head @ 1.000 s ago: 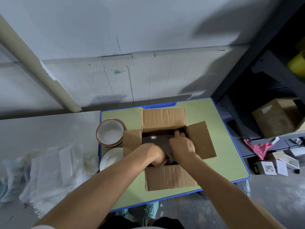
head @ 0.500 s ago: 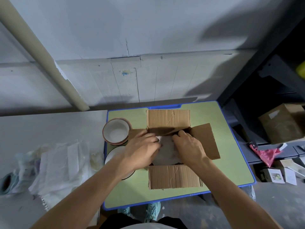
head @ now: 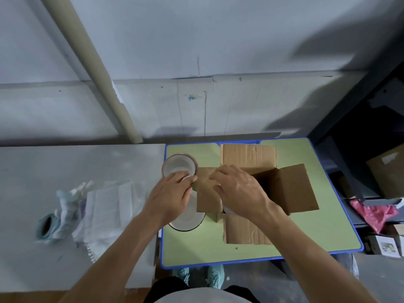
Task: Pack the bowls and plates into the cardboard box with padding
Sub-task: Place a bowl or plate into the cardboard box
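An open cardboard box (head: 293, 189) stands on the green table (head: 306, 232) with all its flaps spread out. Left of it is a stack of white bowls with brown rims (head: 178, 166), and a white plate (head: 188, 221) lies in front of that stack. My left hand (head: 170, 195) reaches over the plate and grips the near rim of the top bowl. My right hand (head: 238, 189) rests on the box's left flap and hides most of the opening. A sliver of white padding (head: 227, 209) shows inside the box by my wrist.
White padding sheets (head: 105, 206) and a tape roll (head: 46, 224) lie on the grey surface to the left. A dark shelf on the right holds another cardboard box (head: 387, 169) and a pink bag (head: 373, 213). A pale pipe (head: 96, 68) leans against the wall.
Both hands have left the padding inside the box. My left hand moved left to the bowl stack, and my right hand shifted onto the left flap. The camera swung left.
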A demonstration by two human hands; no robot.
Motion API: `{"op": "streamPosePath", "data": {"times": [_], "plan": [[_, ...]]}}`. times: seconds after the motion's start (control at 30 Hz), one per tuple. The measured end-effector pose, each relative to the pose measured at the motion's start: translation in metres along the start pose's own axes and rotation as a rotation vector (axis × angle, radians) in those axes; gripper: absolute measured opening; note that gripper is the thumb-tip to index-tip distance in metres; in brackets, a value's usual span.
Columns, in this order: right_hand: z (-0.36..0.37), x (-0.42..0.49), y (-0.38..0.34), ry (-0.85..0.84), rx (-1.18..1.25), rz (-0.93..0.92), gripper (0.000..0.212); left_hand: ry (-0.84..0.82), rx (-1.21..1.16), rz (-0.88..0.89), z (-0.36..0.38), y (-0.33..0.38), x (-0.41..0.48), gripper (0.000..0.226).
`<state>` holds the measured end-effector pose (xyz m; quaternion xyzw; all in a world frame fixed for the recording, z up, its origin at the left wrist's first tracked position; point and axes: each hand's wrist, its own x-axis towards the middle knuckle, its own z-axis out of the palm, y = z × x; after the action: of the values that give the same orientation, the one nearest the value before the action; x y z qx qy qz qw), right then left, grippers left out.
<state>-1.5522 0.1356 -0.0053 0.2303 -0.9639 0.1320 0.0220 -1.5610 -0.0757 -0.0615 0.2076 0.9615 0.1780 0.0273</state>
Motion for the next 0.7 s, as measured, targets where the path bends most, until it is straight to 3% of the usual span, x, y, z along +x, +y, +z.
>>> {"op": "streamPosePath", "data": {"times": [0.13, 0.27, 0.5, 0.7], "plan": [[0.023, 0.007, -0.033, -0.073, 0.093, 0.006, 0.029, -0.018, 0.015, -0.061, 0.003, -0.021, -0.019, 0.04], [0.049, 0.015, -0.057, -0.189, 0.035, 0.003, 0.036, -0.037, 0.044, -0.077, 0.009, -0.038, -0.034, 0.033], [0.096, 0.012, -0.081, -0.482, -0.056, 0.195, 0.05, -0.183, 0.033, -0.167, 0.025, -0.048, -0.041, 0.037], [0.11, 0.002, -0.109, -0.54, -0.102, 0.267, 0.047, -0.318, 0.168, -0.182, 0.04, -0.051, -0.023, 0.033]]}}
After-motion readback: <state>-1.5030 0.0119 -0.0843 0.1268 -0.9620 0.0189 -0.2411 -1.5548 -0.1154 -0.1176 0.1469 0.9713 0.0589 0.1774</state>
